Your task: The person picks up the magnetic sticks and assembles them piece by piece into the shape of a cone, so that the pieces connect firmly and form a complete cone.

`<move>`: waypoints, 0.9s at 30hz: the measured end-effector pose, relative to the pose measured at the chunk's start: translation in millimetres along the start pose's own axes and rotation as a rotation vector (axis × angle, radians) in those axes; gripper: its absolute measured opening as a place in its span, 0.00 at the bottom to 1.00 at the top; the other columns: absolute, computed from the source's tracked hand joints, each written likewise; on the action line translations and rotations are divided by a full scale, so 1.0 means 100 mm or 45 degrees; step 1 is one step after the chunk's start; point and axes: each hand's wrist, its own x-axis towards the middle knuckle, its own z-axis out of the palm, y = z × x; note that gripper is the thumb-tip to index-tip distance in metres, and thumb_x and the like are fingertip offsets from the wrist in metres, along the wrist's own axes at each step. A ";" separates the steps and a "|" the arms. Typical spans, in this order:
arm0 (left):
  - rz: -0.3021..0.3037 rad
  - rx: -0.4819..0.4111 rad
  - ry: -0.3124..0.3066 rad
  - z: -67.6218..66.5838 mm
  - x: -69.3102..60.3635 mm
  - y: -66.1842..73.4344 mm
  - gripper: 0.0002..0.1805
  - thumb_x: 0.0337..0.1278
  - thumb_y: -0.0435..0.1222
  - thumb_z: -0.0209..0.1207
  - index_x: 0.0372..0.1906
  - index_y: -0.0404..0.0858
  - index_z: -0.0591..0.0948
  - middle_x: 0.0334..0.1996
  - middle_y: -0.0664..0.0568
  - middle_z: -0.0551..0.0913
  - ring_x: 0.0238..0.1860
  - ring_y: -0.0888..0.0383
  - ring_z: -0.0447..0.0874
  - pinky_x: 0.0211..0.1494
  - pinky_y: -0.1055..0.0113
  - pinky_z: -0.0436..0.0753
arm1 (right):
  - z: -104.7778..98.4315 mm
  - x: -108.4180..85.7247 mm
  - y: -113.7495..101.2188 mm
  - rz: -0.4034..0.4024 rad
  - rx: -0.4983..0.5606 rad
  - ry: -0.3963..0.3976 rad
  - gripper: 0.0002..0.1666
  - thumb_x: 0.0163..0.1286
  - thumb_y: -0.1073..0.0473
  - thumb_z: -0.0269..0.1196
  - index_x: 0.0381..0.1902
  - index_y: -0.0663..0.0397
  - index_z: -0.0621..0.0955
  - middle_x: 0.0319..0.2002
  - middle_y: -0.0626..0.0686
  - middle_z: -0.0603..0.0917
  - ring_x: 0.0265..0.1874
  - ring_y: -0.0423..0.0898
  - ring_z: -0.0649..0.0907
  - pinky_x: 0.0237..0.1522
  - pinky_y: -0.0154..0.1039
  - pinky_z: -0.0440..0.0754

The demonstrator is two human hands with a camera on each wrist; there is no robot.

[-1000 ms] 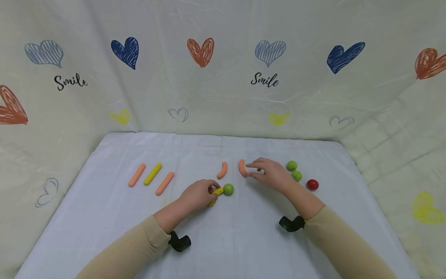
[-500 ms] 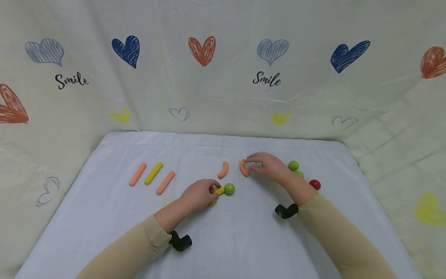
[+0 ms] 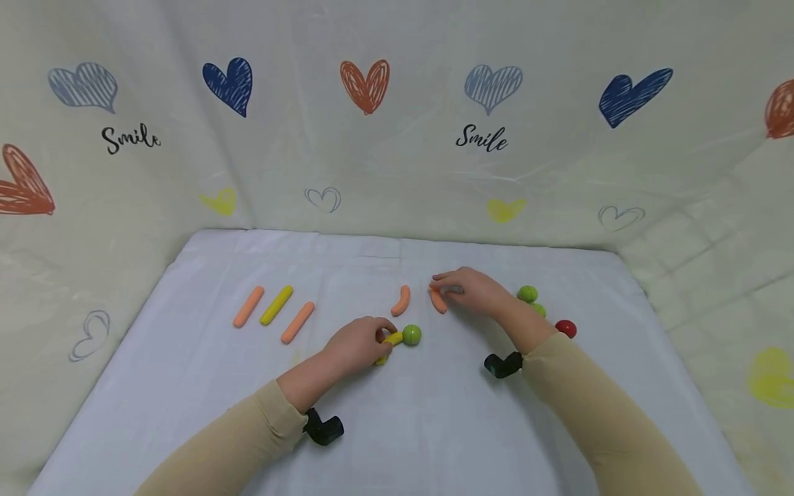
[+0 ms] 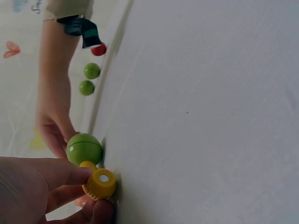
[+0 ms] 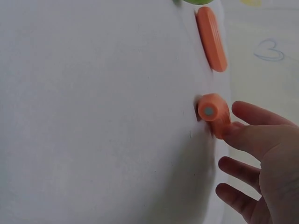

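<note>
In the head view my left hand (image 3: 360, 344) pinches a yellow curved stick (image 3: 394, 338) between thumb and fingers. Seen in the left wrist view, a round silver spot marks the end of this yellow curved stick (image 4: 100, 184). A green ball (image 3: 412, 335) sits against its far end. My right hand (image 3: 474, 293) reaches to an orange curved stick (image 3: 438, 300); in the right wrist view the thumb touches that orange curved stick (image 5: 214, 112), while the other fingers stay loosely extended. Left of it lies another orange curved stick (image 3: 401, 301).
Two straight orange sticks (image 3: 249, 306) and a yellow stick (image 3: 276, 305) lie at the table's left. Two green balls (image 3: 528, 294) and a red ball (image 3: 566, 328) are on the right, partly behind the right forearm. A printed curtain (image 3: 397, 158) surrounds the white-covered table (image 3: 397, 441).
The right hand has moved left and slightly away from the body, its fingers coming over the orange curved stick's far end. The left hand keeps its hold on the yellow curved stick.
</note>
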 end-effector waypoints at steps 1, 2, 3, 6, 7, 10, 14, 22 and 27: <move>-0.001 -0.002 -0.001 0.00 0.00 0.00 0.15 0.62 0.39 0.63 0.54 0.48 0.84 0.33 0.57 0.78 0.30 0.58 0.74 0.33 0.64 0.74 | 0.01 0.01 0.00 -0.002 -0.009 -0.006 0.21 0.69 0.68 0.62 0.59 0.53 0.83 0.63 0.55 0.79 0.61 0.56 0.77 0.63 0.54 0.71; -0.002 -0.002 -0.003 0.00 0.00 0.00 0.15 0.62 0.40 0.63 0.54 0.48 0.83 0.33 0.57 0.78 0.30 0.58 0.74 0.33 0.64 0.74 | 0.01 0.02 0.00 0.006 -0.014 -0.015 0.21 0.70 0.68 0.62 0.60 0.52 0.83 0.63 0.54 0.79 0.61 0.56 0.77 0.63 0.54 0.71; -0.002 -0.003 -0.004 0.00 0.00 0.00 0.15 0.62 0.40 0.63 0.54 0.48 0.83 0.32 0.57 0.78 0.30 0.58 0.74 0.33 0.64 0.74 | 0.01 0.02 0.00 0.014 -0.016 -0.021 0.22 0.70 0.68 0.62 0.60 0.51 0.83 0.63 0.54 0.78 0.61 0.56 0.76 0.63 0.54 0.71; 0.003 -0.005 -0.003 0.00 0.01 -0.01 0.15 0.62 0.40 0.63 0.54 0.48 0.84 0.32 0.57 0.78 0.30 0.58 0.74 0.33 0.64 0.74 | 0.03 0.04 -0.01 0.032 -0.052 -0.038 0.21 0.70 0.67 0.63 0.60 0.49 0.83 0.63 0.53 0.79 0.61 0.56 0.76 0.63 0.54 0.71; 0.006 -0.004 -0.003 0.00 0.01 -0.01 0.15 0.62 0.40 0.63 0.54 0.48 0.84 0.32 0.57 0.78 0.30 0.58 0.74 0.33 0.64 0.74 | 0.03 0.05 -0.01 0.031 -0.070 -0.042 0.21 0.69 0.66 0.63 0.59 0.49 0.83 0.63 0.53 0.79 0.61 0.55 0.76 0.63 0.53 0.71; 0.006 0.000 -0.001 0.00 0.01 -0.01 0.15 0.62 0.40 0.63 0.54 0.48 0.84 0.32 0.57 0.78 0.30 0.58 0.74 0.33 0.64 0.74 | 0.04 0.07 -0.01 0.036 -0.115 -0.042 0.19 0.68 0.63 0.66 0.57 0.49 0.84 0.59 0.52 0.82 0.60 0.54 0.78 0.62 0.52 0.72; -0.001 0.003 -0.002 0.00 0.01 -0.01 0.15 0.62 0.40 0.63 0.54 0.48 0.84 0.32 0.57 0.78 0.30 0.58 0.74 0.33 0.64 0.74 | 0.05 0.06 -0.02 0.066 -0.135 -0.028 0.17 0.67 0.59 0.68 0.54 0.49 0.86 0.53 0.50 0.84 0.56 0.51 0.79 0.60 0.50 0.74; -0.011 0.000 0.002 0.00 -0.01 -0.01 0.15 0.62 0.40 0.63 0.54 0.48 0.83 0.33 0.57 0.78 0.30 0.57 0.74 0.33 0.64 0.74 | 0.07 -0.01 -0.04 0.113 -0.169 -0.013 0.14 0.65 0.52 0.70 0.48 0.49 0.88 0.43 0.46 0.84 0.45 0.47 0.81 0.52 0.46 0.78; -0.005 0.002 0.002 0.00 -0.01 0.00 0.15 0.62 0.40 0.63 0.54 0.48 0.83 0.32 0.56 0.77 0.30 0.57 0.74 0.33 0.64 0.74 | 0.06 -0.07 -0.05 0.135 -0.146 -0.024 0.14 0.65 0.51 0.70 0.46 0.48 0.88 0.43 0.45 0.85 0.45 0.46 0.81 0.51 0.46 0.78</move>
